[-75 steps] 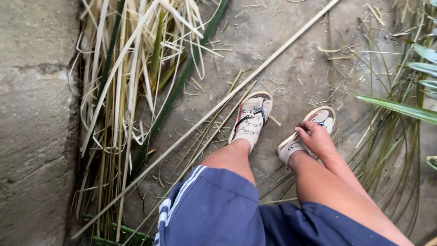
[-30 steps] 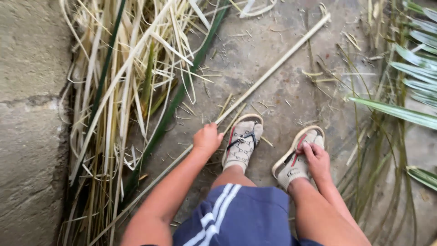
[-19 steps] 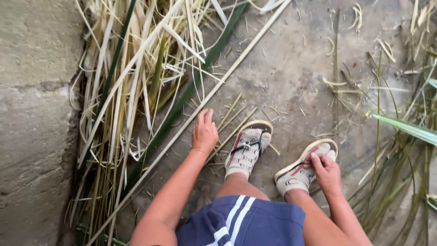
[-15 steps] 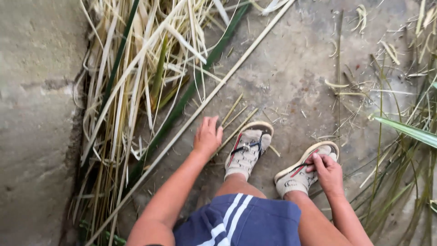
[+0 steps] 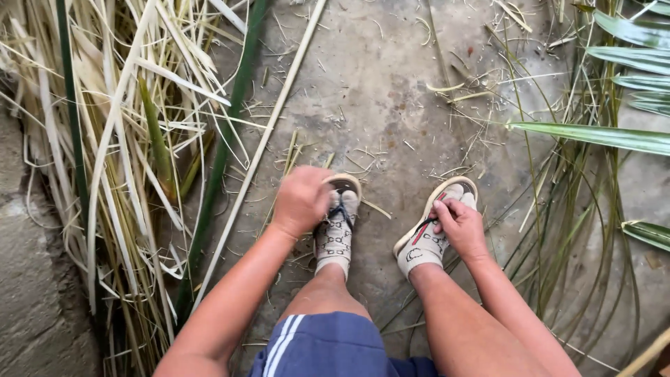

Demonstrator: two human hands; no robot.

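Head camera looks steeply down, close over the concrete floor (image 5: 391, 91).

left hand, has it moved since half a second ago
Yes. The left hand was beside the long pale stalk, left of the left sandal; now it has shifted right, over that sandal's toe. The right hand stays on the right sandal.

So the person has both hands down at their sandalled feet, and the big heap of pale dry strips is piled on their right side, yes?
Not quite. The head view shows the left hand at the left sandal and the right hand on the right sandal, but the heap of pale dry strips lies on the person's left side, not the right.
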